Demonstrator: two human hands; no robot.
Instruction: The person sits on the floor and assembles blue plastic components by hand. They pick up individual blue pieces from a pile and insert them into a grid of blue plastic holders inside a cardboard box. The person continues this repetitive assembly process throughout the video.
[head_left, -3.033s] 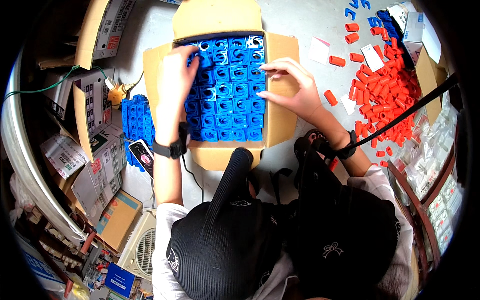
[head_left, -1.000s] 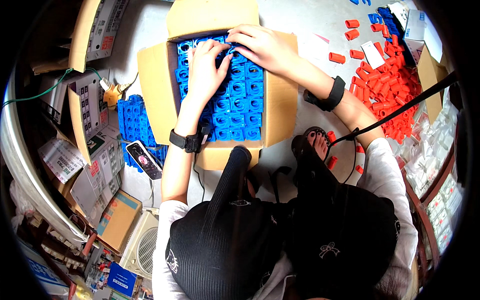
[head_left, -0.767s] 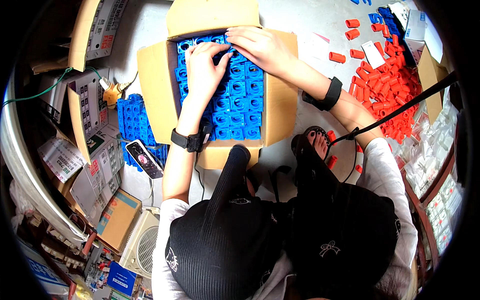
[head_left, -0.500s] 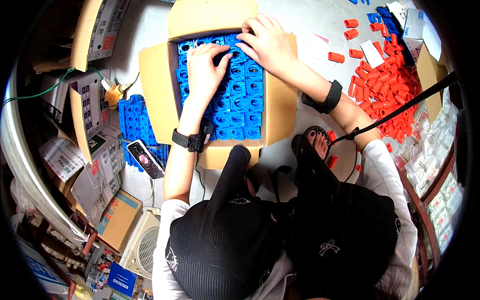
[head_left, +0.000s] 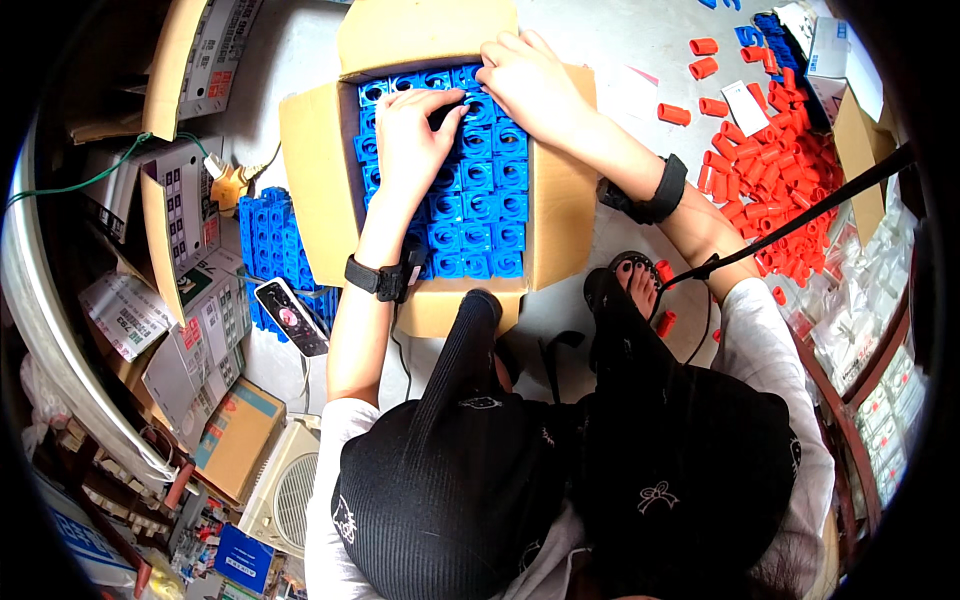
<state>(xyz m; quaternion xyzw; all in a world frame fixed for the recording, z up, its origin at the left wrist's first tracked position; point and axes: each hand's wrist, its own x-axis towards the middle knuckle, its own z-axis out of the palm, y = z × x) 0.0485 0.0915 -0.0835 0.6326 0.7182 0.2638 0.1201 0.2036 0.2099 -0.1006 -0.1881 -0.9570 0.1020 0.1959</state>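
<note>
You've got both hands flat on the blue blocks [head_left: 478,205] in the cardboard box [head_left: 565,215], left hand [head_left: 415,140] and right hand [head_left: 528,80] with fingers released, pressing rows snug, grasping nothing.

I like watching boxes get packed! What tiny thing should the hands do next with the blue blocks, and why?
Probably press the far row flat. Both the left hand and the right hand rest on the blue blocks at the far edge of the cardboard box, whose rows look nearly full.
</note>
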